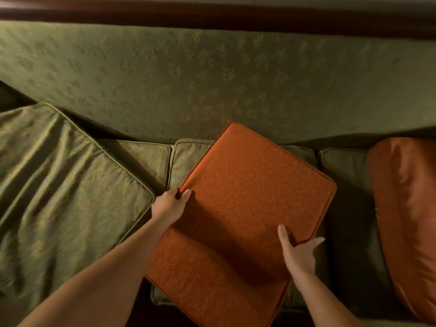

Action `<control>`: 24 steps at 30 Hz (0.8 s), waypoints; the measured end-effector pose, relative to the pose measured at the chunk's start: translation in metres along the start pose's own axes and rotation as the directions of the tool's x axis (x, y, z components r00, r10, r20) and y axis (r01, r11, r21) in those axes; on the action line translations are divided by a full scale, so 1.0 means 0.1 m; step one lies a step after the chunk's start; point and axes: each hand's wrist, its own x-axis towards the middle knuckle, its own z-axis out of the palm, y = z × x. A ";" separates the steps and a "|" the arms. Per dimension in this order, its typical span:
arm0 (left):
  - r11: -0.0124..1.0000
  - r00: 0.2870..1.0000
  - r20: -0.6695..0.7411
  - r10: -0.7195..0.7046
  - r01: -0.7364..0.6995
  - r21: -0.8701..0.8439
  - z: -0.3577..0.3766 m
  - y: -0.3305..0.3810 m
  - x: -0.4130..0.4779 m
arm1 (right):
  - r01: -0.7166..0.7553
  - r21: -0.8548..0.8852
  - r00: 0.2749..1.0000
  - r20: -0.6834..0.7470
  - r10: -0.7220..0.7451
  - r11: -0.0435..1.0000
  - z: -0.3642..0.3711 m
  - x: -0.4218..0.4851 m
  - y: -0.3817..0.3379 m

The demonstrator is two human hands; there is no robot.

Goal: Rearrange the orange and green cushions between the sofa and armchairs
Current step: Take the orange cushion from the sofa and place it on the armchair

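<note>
A flat orange cushion with piped edges lies tilted over the middle seat of the green sofa, its far corner near the backrest. My left hand grips its left edge, thumb on top. My right hand holds its lower right corner, thumb on the top face. Beneath it lies a second orange cushion, jutting over the sofa's front edge. A large loose green cushion rests crumpled on the left seat. Another orange cushion, shiny and puffy, sits on the right seat.
The sofa's patterned green backrest runs across the view, topped by a dark wooden rail. Fixed green seat cushions show between the loose ones. A dark gap shows at the far left beside the backrest.
</note>
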 end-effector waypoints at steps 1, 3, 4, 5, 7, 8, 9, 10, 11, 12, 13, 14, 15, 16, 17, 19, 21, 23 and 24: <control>1.000 1.000 -0.012 -0.006 0.006 -0.004 0.02 0.02 -0.02 | 0.003 0.053 1.000 0.011 -0.004 0.999 0.00 -0.03 0.01; 1.000 1.000 -0.023 -0.015 0.014 -0.023 0.03 0.05 -0.06 | 0.041 0.107 0.999 0.020 -0.044 0.993 -0.03 -0.02 0.00; 0.999 0.999 -0.031 -0.022 0.021 -0.032 0.04 0.06 -0.08 | 0.056 0.131 0.998 0.013 -0.059 0.990 -0.04 -0.01 -0.01; 0.999 0.999 -0.041 -0.033 0.031 -0.040 0.05 0.07 -0.11 | 0.058 0.145 0.998 0.003 -0.059 0.988 -0.06 -0.01 -0.03; 0.996 0.997 -0.048 -0.066 0.063 -0.059 0.09 0.11 -0.16 | 0.070 0.132 0.997 -0.044 -0.065 0.989 -0.12 -0.04 -0.08; 0.994 0.996 -0.039 -0.081 0.078 -0.079 0.11 0.13 -0.21 | 0.087 0.096 0.993 -0.083 -0.079 0.992 -0.17 -0.04 -0.12; 0.990 0.995 -0.025 -0.093 0.090 -0.110 0.14 0.13 -0.26 | 0.095 0.046 0.988 -0.128 -0.088 0.994 -0.24 -0.05 -0.17; 0.984 0.995 -0.009 -0.104 0.101 -0.149 0.17 0.11 -0.30 | 0.097 0.003 0.980 -0.175 -0.095 0.995 -0.31 -0.03 -0.22; 0.976 0.994 0.014 -0.107 0.107 -0.188 0.19 0.10 -0.35 | 0.094 -0.022 0.971 -0.217 -0.096 0.995 -0.40 -0.02 -0.30; 0.971 0.994 0.049 -0.096 0.104 -0.213 0.21 0.09 -0.40 | 0.096 -0.024 0.963 -0.249 -0.099 0.995 -0.50 0.00 -0.37; 0.969 0.993 0.090 -0.076 0.095 -0.228 0.23 0.07 -0.43 | 0.111 -0.012 0.956 -0.271 -0.110 0.994 -0.61 0.00 -0.47; 0.968 0.989 0.136 -0.052 0.083 -0.239 0.24 0.09 -0.47 | 0.143 -0.002 0.948 -0.286 -0.138 0.990 -0.74 0.00 -0.59; 0.964 0.983 0.182 -0.026 0.073 -0.257 0.27 0.09 -0.50 | 0.187 0.003 0.937 -0.301 -0.178 0.982 -0.88 -0.03 -0.73; 0.957 0.974 0.228 -0.007 0.072 -0.281 0.29 0.10 -0.53 | 0.241 -0.001 0.921 -0.316 -0.229 0.970 -1.02 -0.07 -0.88; 0.947 0.964 0.266 0.014 0.072 -0.313 0.27 0.15 -0.59 | 0.301 -0.020 0.899 -0.328 -0.290 0.953 -1.16 -0.14 -1.03; 0.917 0.936 0.344 0.070 0.076 -0.393 0.21 0.33 -0.72 | 0.419 -0.098 0.841 -0.333 -0.427 0.903 -1.41 -0.35 -1.35; 0.869 0.918 0.368 0.147 0.058 -0.492 0.06 0.60 -0.86 | 0.526 -0.205 0.764 -0.313 -0.564 0.826 -1.54 -0.56 -1.61; 0.865 0.942 0.224 0.249 -0.112 -0.490 -0.20 0.92 -0.96 | 0.599 -0.303 0.690 -0.274 -0.670 0.741 -1.51 -0.75 -1.80; 0.884 0.942 0.090 0.323 -0.267 -0.383 -0.38 1.10 -1.02 | 0.627 -0.352 0.652 -0.252 -0.715 0.696 -1.46 -0.86 -1.87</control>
